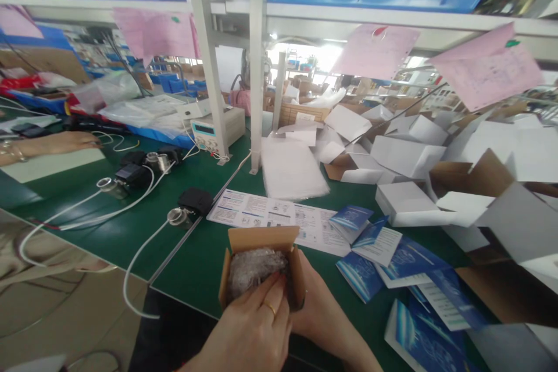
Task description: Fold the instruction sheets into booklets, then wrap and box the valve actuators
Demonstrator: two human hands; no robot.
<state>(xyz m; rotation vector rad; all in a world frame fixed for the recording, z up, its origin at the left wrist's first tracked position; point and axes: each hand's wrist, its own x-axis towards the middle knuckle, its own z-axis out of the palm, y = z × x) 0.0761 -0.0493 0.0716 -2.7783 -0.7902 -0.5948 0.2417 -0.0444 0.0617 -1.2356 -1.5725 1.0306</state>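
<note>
A small open cardboard box (224, 279) stands at the front of the green bench, its back flap (263, 237) up. Inside it lies something in clear bubble wrap (254, 269); the wrap hides what it is. My left hand (259, 319), with a ring on one finger, reaches into the box. Its fingers are together and pressed on the wrapped thing, with the fingertips partly hidden. Around the right side of the box, my right hand (310, 288) grips the wall, most of its fingers out of sight. Just behind the box is a printed instruction sheet (270, 209).
Blue leaflets (360, 276) lie at right, before piled white boxes (407, 203). At left are black-and-metal valve units with white cables (192, 202), a power supply (218, 128) and another person's arm (52, 147). Shelf posts (256, 70) rise behind white sheets (292, 168).
</note>
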